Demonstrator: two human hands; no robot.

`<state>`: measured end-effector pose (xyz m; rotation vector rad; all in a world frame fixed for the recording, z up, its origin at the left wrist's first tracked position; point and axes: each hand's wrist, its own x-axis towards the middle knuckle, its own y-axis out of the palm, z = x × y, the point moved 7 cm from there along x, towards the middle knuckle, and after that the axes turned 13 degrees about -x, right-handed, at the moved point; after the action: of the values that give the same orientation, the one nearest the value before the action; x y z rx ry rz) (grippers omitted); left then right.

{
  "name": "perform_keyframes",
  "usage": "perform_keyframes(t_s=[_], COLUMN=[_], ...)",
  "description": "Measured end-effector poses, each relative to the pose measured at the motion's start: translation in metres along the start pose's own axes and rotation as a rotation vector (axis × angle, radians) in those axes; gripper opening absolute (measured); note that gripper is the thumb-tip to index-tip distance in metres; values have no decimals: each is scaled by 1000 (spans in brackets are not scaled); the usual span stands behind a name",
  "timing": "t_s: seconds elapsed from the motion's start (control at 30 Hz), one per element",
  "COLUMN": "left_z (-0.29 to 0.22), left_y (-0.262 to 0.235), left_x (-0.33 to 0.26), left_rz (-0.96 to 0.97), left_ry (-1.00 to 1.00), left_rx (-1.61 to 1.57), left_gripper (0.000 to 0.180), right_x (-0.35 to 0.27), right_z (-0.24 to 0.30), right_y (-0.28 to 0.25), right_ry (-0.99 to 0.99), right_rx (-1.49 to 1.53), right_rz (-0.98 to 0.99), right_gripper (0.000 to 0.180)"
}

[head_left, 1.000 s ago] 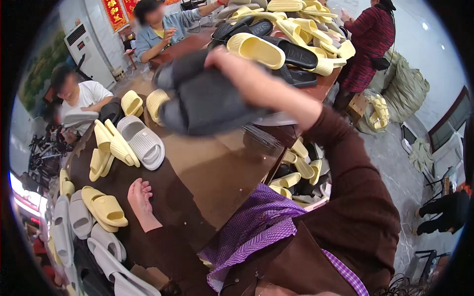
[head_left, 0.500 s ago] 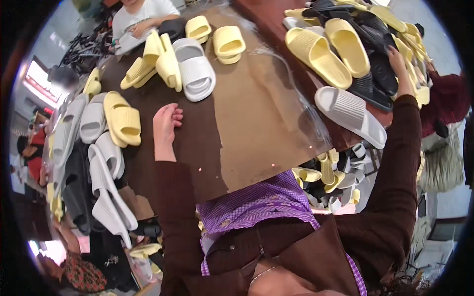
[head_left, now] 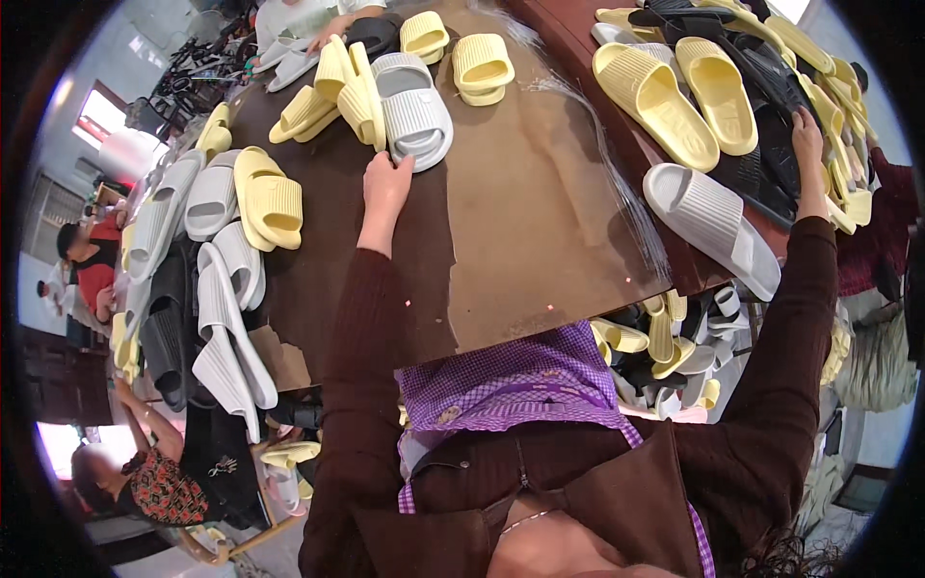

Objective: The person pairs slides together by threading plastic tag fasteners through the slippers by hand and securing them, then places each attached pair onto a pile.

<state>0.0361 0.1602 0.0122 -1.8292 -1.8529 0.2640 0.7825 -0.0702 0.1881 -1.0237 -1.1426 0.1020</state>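
Observation:
My left hand [head_left: 387, 185] has its fingers curled at the near rim of a pair of light grey slide sandals [head_left: 416, 120], stacked one on the other on the brown table. Right beside that pair lie yellow slides [head_left: 358, 91]. At the far right, my right hand [head_left: 807, 144] grips a black slide [head_left: 776, 159] in a mixed pile; its fingertips are partly hidden. Left of this hand lie two yellow slides [head_left: 655, 106] and one grey slide [head_left: 711, 226], all resting on the reddish-brown surface.
Brown board [head_left: 530, 212] covers the table before me. Along its left side lie several grey, black and yellow slides [head_left: 226, 323]. More slides [head_left: 665, 337] sit below the table's right edge. Other people are at the far side [head_left: 318, 24] and the left [head_left: 154, 472].
My left hand has moved forward and right, from bare table to the light grey slides. My right hand stays at the black slides. The whole view has shifted slightly.

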Motion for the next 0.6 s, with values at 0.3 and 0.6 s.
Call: perform_keyframes(t_s=[0.3, 0.6], left_z=[-5, 42], left_y=[27, 12], left_x=[14, 36], left_rz=[7, -82], left_ry=[-202, -214], left_rx=[292, 66], left_gripper=[53, 45], right_x=[-18, -185], right_z=[35, 270], right_y=[-104, -250], right_ry=[-39, -497], right_rx=[172, 700], right_rz=[-129, -85], right_gripper=[32, 28])
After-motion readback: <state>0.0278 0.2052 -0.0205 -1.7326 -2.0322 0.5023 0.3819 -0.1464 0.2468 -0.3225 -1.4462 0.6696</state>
